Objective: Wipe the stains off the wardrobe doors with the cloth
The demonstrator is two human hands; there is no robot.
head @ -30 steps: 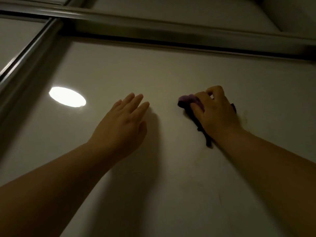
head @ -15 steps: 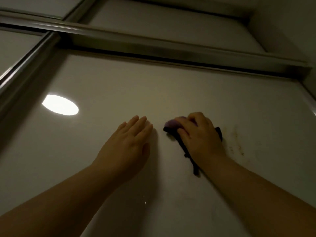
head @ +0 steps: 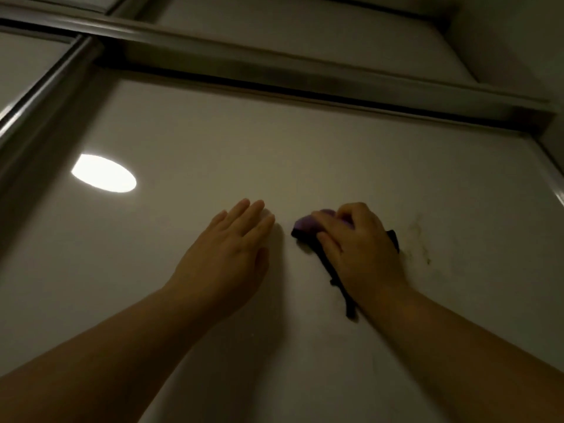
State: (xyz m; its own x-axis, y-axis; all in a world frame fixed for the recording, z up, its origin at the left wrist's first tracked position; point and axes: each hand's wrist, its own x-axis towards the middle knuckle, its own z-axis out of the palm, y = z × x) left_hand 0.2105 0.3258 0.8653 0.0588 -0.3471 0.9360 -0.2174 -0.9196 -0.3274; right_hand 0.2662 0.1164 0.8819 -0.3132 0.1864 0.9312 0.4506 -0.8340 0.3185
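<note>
Head view: right hand on cloth, beside stains.

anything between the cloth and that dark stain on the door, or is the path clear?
Nothing visible. The right hand presses the cloth to the wardrobe door; the stain lies just right of it on bare panel. The left hand rests flat on the other side, away from the stain.

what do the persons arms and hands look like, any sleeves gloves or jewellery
Both forearms are bare right to the frame edge, with no sleeves in view. The left hand and right hand wear no gloves, and no rings, watch or bracelets show. The dim light hides finer detail.
</note>
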